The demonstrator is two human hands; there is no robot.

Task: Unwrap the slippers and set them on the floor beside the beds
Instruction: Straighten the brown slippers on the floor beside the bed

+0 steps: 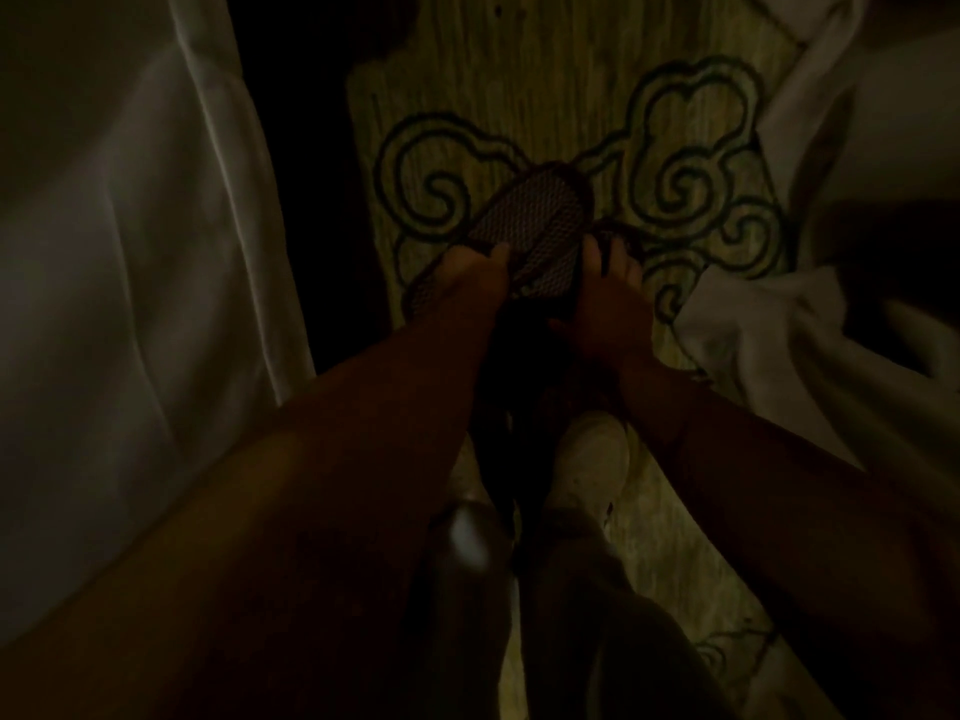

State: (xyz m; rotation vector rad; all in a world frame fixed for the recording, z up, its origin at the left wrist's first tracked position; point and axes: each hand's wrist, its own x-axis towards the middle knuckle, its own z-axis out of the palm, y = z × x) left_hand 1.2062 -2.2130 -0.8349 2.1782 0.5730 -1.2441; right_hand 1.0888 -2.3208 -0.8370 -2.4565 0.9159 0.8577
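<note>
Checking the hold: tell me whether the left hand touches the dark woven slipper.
Touching. Head view shows the left hand with fingers curled over the dark woven slipper.

Slippers (530, 236): a dark pair with a fine mesh-patterned sole facing up, held tilted above the patterned floor between the two beds, toe pointing away and to the right. In the dim light they appear stacked sole to sole; any wrapping cannot be made out.

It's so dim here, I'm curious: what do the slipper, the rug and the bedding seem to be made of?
Slipper: looks like a woven or textured fabric sole, going by its fine criss-cross pattern. Rug: seemingly woven fibre, matte, streaky, with dark scrollwork. Bedding: soft white cloth, slightly sheened, folded.
</note>
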